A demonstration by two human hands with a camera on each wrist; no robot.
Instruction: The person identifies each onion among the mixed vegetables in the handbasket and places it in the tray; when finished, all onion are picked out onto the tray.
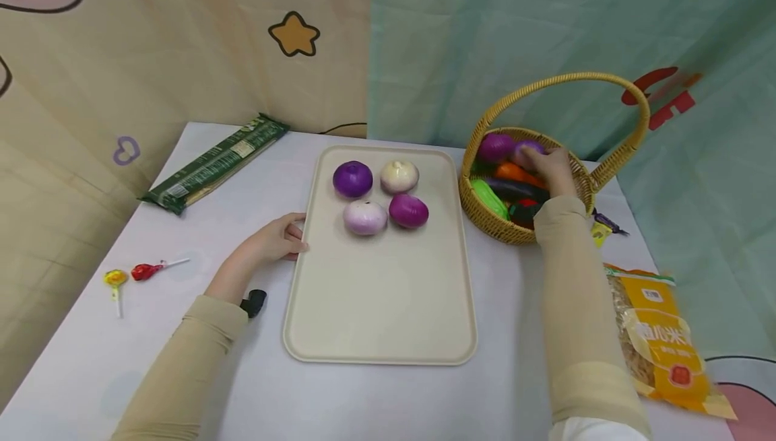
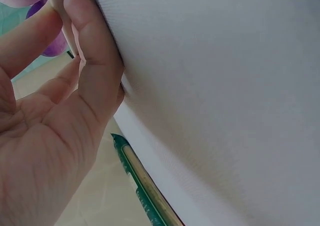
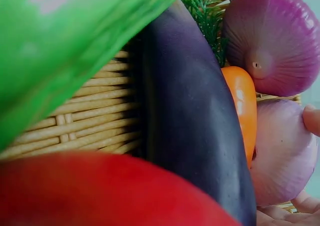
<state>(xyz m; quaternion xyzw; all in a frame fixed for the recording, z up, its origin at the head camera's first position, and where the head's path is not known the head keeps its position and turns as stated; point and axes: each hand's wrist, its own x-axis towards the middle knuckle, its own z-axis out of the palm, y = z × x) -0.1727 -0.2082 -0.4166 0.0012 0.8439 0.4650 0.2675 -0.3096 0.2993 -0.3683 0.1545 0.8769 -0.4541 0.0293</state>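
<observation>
At the left rim of a beige tray (image 1: 382,306) my left hand (image 1: 274,239) pinches the edge. In the left wrist view, the tray's rim (image 2: 58,6) lies between thumb and fingers. Several onions, purple, magenta (image 1: 409,211), pale pink and whitish, sit on the tray's far half. My right hand (image 1: 553,166) reaches into a wicker basket (image 1: 494,227) and grips a pale purple onion (image 3: 282,146). Beside that onion lie a darker purple onion (image 3: 275,41), an orange carrot-like piece (image 3: 241,106) and an eggplant (image 3: 190,101). The right palm is mostly out of the right wrist view.
The basket's tall handle (image 1: 564,79) arches over the right hand. A green long package (image 1: 218,165) lies at the back left, two lollipops (image 1: 145,270) at the left. An orange food bag (image 1: 663,340) and small wrapped candies (image 1: 600,231) are at the right.
</observation>
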